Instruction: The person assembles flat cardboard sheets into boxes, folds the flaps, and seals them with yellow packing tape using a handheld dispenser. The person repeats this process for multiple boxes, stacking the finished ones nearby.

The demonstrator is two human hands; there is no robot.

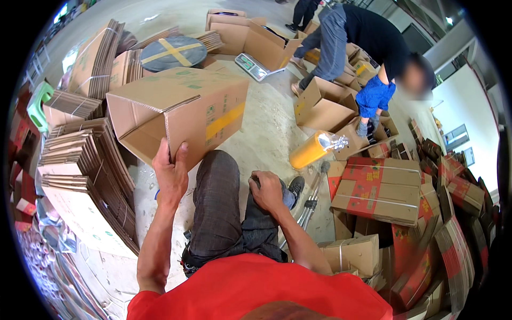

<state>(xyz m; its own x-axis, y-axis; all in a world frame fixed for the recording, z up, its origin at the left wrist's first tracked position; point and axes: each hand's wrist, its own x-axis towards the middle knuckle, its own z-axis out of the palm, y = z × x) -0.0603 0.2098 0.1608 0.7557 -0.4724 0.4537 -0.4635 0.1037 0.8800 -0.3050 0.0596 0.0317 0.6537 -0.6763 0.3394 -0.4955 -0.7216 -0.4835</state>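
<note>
My left hand (pixel 172 165) grips the near edge of a large open cardboard box (pixel 224 120), thumb on one side of the wall and fingers on the other. The box is tilted, its open end toward me, with a strip of yellow tape along its right side. My right hand (pixel 265 189) lies on my right knee with its fingers slightly bent and nothing in it. To the right of that hand are silver metal poles with black joints (pixel 311 204). A yellow cylinder (pixel 310 151) with clear plastic wrap at one end is on the floor beyond.
Tied stacks of flattened cardboard (pixel 88 154) line the left. A round dark lid (pixel 173 53) with crossed yellow tape and a scale (pixel 252 66) are ahead. A co-worker (pixel 368 42) bends over open boxes (pixel 326 104). Tied red-marked cartons (pixel 376 189) crowd the right.
</note>
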